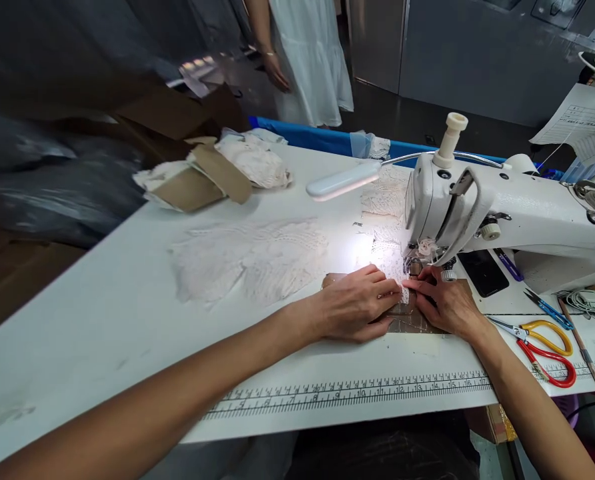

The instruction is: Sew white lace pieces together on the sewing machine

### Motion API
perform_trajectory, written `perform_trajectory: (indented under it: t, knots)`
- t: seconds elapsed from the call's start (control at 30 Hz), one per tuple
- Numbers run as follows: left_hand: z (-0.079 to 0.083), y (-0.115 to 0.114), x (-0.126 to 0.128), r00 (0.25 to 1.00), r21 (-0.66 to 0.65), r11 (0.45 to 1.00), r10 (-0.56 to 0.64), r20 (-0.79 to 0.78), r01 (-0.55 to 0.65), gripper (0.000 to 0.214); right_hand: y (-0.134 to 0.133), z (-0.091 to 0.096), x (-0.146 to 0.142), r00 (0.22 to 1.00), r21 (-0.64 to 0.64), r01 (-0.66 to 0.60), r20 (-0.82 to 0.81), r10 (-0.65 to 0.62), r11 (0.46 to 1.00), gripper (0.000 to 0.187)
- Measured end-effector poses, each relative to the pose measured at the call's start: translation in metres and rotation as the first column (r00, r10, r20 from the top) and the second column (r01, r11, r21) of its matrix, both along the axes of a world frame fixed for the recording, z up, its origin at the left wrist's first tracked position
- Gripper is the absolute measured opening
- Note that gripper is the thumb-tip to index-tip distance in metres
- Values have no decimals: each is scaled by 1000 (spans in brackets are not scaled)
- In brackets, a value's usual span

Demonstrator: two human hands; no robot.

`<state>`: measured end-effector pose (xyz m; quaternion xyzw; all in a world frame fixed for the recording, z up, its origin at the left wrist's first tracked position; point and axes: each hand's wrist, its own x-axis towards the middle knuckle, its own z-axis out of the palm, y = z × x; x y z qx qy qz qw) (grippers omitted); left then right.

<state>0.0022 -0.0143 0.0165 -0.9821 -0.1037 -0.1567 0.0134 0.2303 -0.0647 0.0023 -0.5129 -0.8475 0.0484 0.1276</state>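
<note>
A strip of white lace trim (pixel 388 252) runs under the needle area of a white sewing machine (pixel 457 207), lit by a bright lamp. My left hand (pixel 360 303) lies just left of the needle, its fingers closed together on the lace's near end. From the other side, my right hand (pixel 445 303) pinches the same end close to the presser foot (pixel 415 268), its thumb and index finger almost meeting the left fingertips. Beneath both hands is a brown plate (pixel 407 323). The exact grip on the lace is partly hidden by the fingers.
Lace pieces (pixel 252 260) lie left on the white table (pixel 127 313). Behind them sits a bundle with brown card (pixel 192 183). At right are a phone (pixel 483 272), red-and-yellow scissors (pixel 545 340) and blue thread snips (pixel 547 308). A person (pixel 307 60) stands beyond the table.
</note>
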Motion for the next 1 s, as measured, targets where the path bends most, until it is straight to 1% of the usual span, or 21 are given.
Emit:
perform_trajectory:
  t: [0.1, 0.23, 0.33, 0.47, 0.63, 0.8, 1.0]
  knots:
    - [-4, -1, -1, 1000, 11, 1000, 28, 6, -28, 18, 1, 1, -4, 998, -26, 46, 37, -45, 999, 35]
    - [-6, -2, 0, 999, 33, 999, 42, 24, -43, 20, 2, 0, -8, 996, -38, 73, 61, -70, 997, 38]
    - [-6, -2, 0, 998, 21, 999, 47, 30, -48, 23, -1, 0, -6, 998, -32, 48, 33, -47, 998, 39]
    - [-6, -1, -2, 998, -25, 998, 54, 11, -54, 30, -4, -1, -3, 999, -26, -1, -35, 0, 1000, 41]
    - [-6, 3, -3, 998, -56, 997, 63, 17, -61, 39, -5, -2, -1, 999, -34, 18, -42, -19, 999, 41]
    - [-8, 7, -4, 996, -60, 995, 83, -18, -84, 39, -5, -3, 1, 999, -53, -9, -46, 7, 999, 37]
    - [-8, 11, -4, 995, -64, 993, 97, -9, -97, 45, -5, -6, -2, 999, -65, 43, -26, -45, 997, 41]
